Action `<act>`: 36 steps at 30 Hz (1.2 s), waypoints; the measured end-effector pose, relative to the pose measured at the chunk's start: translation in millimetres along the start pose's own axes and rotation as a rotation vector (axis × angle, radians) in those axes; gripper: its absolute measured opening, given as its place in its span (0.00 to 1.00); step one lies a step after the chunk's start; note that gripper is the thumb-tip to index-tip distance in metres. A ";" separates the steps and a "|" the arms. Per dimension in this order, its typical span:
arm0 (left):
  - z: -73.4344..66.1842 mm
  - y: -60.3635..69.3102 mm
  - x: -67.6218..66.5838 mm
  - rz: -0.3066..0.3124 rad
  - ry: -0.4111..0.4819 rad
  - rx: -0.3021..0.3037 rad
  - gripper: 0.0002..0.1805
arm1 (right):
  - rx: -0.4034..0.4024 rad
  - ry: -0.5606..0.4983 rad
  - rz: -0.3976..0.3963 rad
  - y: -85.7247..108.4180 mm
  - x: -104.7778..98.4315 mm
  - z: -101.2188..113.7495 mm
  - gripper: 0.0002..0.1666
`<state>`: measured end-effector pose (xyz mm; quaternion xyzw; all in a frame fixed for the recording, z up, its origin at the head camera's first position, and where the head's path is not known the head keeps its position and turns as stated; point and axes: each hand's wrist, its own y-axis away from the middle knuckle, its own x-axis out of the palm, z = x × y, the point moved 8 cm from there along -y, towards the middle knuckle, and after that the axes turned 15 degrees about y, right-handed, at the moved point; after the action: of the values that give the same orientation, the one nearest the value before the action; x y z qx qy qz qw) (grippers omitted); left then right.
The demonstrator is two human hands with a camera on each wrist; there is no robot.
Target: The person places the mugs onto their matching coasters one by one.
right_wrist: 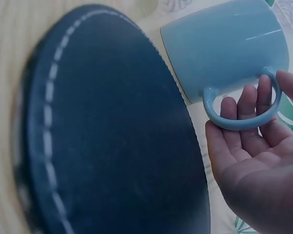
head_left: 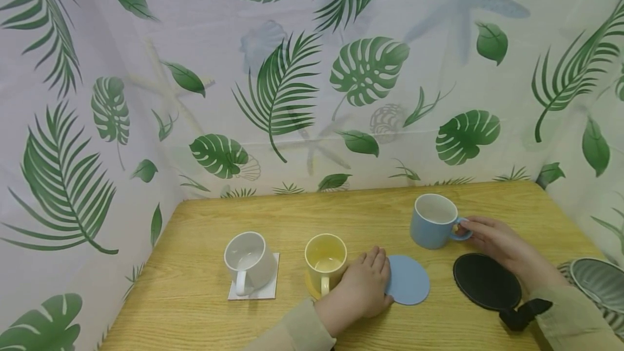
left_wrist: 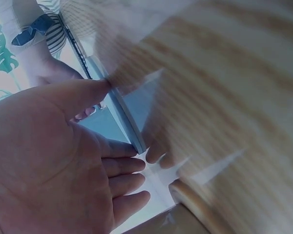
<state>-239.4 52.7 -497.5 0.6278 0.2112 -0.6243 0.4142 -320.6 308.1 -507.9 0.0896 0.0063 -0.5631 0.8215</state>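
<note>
My right hand (head_left: 492, 240) grips the handle of a light blue mug (head_left: 431, 226) at the back right, with fingers through the handle in the right wrist view. I cannot tell whether the mug's base touches the table. A round blue coaster (head_left: 408, 280) lies flat in front of it. My left hand (head_left: 365, 283) rests at that coaster's left edge, fingers straight; in the left wrist view the thumb and index fingertip touch its rim. A yellow mug (head_left: 325, 256) on a yellow coaster (head_left: 310, 286) stands just left of this hand.
A white mug (head_left: 248, 261) sits on a white square coaster (head_left: 265, 290) at the left. The round black coaster (right_wrist: 117, 117), edged with pale stitching, lies beside my right forearm. A ribbed, striped vessel (head_left: 599, 286) stands at the right edge. Leaf-printed cloth (head_left: 292, 177) borders the wooden table (head_left: 302, 213).
</note>
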 end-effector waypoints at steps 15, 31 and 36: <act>-1.1 0.5 -0.5 0.013 -0.011 -0.001 0.43 | -0.028 0.041 -0.088 0.5 -1.2 1.2 0.23; 0.1 1.1 -2.1 -0.005 -0.005 0.001 0.43 | -0.066 0.131 -0.071 -1.1 3.4 5.8 0.23; 0.8 0.7 -1.6 -0.004 0.004 -0.001 0.43 | -0.124 0.082 -0.027 -1.2 8.8 8.2 0.24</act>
<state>-239.6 52.1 -495.6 0.6282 0.2138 -0.6239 0.4128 -319.3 298.3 -501.0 0.0613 0.0760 -0.5687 0.8167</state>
